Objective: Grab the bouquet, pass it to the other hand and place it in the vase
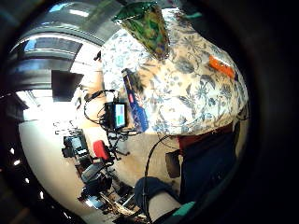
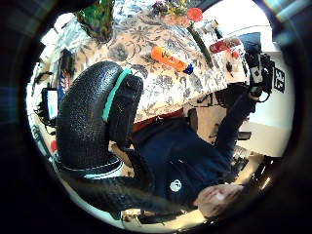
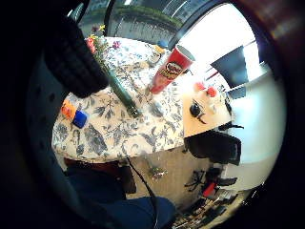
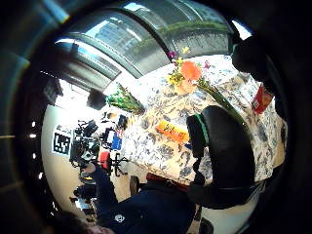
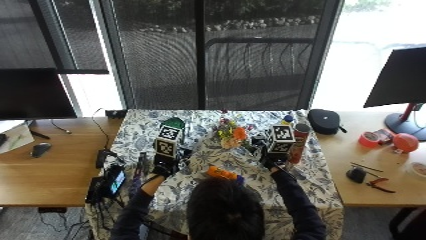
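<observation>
- The left hand point(image 5: 162, 167) is held empty above the tablecloth point(image 5: 200, 150), fingers loosely curled; the vase point(image 5: 174, 122) stands just beyond it.
- The bouquet point(image 5: 232, 134) lies between the hands.
- The right hand point(image 5: 269, 161), loosely open, touches nothing; the stems point(image 3: 121, 93) beside it should be gripped low.

I read this as an office or lab workroom. Long light wooden desks point(image 5: 53, 180) run either side of a table under a blue-and-white floral cloth point(image 5: 313, 172). Two dark flat monitors point(image 5: 33, 92) stand on the desks, with a computer mouse point(image 5: 40, 149) and hand tools point(image 5: 379, 184). Floor-to-ceiling glazing with dark mesh screens point(image 5: 166, 55) fills the back wall.
</observation>
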